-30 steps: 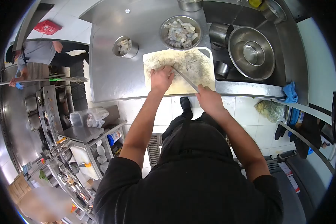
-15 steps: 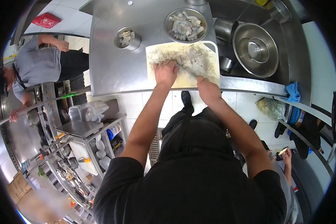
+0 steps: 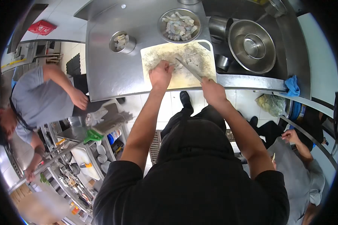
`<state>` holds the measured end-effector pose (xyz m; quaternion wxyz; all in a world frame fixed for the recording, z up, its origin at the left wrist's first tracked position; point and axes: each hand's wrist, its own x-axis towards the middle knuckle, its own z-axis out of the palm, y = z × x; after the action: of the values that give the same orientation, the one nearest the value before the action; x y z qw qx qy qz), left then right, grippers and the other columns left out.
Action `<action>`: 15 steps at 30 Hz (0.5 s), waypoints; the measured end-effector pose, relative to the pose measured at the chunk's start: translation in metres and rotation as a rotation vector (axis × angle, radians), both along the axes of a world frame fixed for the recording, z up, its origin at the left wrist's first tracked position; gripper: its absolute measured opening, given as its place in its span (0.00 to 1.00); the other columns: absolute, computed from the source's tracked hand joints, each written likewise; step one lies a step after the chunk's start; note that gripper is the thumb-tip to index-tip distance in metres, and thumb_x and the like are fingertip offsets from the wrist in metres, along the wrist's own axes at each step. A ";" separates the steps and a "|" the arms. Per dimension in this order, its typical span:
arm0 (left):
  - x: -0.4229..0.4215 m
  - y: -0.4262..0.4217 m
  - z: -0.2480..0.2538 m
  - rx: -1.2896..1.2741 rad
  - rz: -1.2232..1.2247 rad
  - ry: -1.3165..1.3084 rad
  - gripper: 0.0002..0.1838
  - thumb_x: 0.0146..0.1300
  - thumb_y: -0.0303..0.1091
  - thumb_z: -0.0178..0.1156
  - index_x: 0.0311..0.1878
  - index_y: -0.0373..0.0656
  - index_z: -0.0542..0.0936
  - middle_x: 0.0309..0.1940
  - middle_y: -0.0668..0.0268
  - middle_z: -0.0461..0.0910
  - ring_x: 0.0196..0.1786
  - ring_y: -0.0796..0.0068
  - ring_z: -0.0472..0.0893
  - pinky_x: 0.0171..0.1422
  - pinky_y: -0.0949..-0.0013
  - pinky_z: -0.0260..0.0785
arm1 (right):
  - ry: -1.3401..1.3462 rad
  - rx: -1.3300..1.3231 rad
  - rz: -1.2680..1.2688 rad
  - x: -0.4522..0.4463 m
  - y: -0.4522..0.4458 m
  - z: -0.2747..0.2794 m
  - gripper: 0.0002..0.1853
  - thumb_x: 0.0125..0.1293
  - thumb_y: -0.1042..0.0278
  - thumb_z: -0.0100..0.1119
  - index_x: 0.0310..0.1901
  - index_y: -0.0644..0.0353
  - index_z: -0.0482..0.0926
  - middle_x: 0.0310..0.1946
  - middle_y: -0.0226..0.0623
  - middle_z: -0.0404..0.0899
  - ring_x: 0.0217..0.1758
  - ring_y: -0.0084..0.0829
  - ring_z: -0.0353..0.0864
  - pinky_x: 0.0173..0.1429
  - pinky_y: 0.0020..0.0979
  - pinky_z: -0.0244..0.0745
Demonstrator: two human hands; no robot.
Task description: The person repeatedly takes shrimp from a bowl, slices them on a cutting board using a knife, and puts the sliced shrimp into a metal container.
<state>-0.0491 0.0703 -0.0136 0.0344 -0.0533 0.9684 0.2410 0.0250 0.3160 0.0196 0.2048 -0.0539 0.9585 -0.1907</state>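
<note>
A long knife (image 3: 189, 69) is gripped by its handle in my right hand (image 3: 213, 91), over the near right edge of a worn, pale cutting board (image 3: 154, 52). Its blade points up and left across the board. On the board's left half rests my left hand (image 3: 160, 75), fingers curled together, a little left of the blade. Whatever those fingers hold, if anything, is too small to make out. Pale wet bits (image 3: 193, 58) lie beyond the blade. Behind the board, a steel bowl (image 3: 160, 28) contains raw pieces like peeled shrimp (image 3: 180, 27). Similar pieces fill a small steel pot (image 3: 130, 45).
Nested steel bowls (image 3: 272, 56) and steel pots (image 3: 218, 28) stand right of the steel counter (image 3: 101, 71). A blue cloth (image 3: 292, 86) hangs at the right edge. One co-worker (image 3: 45, 93) is at left near a rack; another (image 3: 293, 172) is close behind me on the right.
My left hand has drawn slightly away from the blade, and the knife tip has shifted. The left co-worker has come nearer with a green-headed pole. More of the right co-worker shows.
</note>
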 end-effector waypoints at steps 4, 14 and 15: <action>0.002 -0.004 -0.011 0.068 0.018 0.037 0.06 0.66 0.37 0.69 0.45 0.53 0.87 0.37 0.63 0.90 0.42 0.58 0.89 0.55 0.53 0.76 | 0.026 -0.063 -0.039 -0.007 -0.002 -0.003 0.13 0.81 0.60 0.48 0.51 0.60 0.77 0.45 0.49 0.86 0.47 0.52 0.89 0.51 0.51 0.83; -0.008 -0.011 -0.012 0.031 -0.068 0.067 0.09 0.65 0.34 0.70 0.48 0.49 0.88 0.40 0.61 0.90 0.42 0.59 0.90 0.48 0.59 0.81 | -0.159 -0.249 -0.093 -0.045 -0.027 -0.016 0.20 0.81 0.51 0.49 0.47 0.60 0.84 0.44 0.49 0.87 0.50 0.54 0.87 0.55 0.55 0.79; -0.007 -0.008 -0.008 0.067 -0.049 0.055 0.09 0.65 0.34 0.69 0.47 0.49 0.88 0.41 0.60 0.90 0.43 0.58 0.89 0.50 0.58 0.81 | -0.158 -0.268 -0.086 -0.048 -0.030 -0.018 0.21 0.81 0.51 0.49 0.47 0.60 0.84 0.44 0.50 0.87 0.50 0.55 0.87 0.55 0.55 0.79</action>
<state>-0.0558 0.0627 -0.0218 0.0155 -0.0216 0.9614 0.2738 -0.0231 0.2864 0.0019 0.2623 -0.0246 0.9068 -0.3289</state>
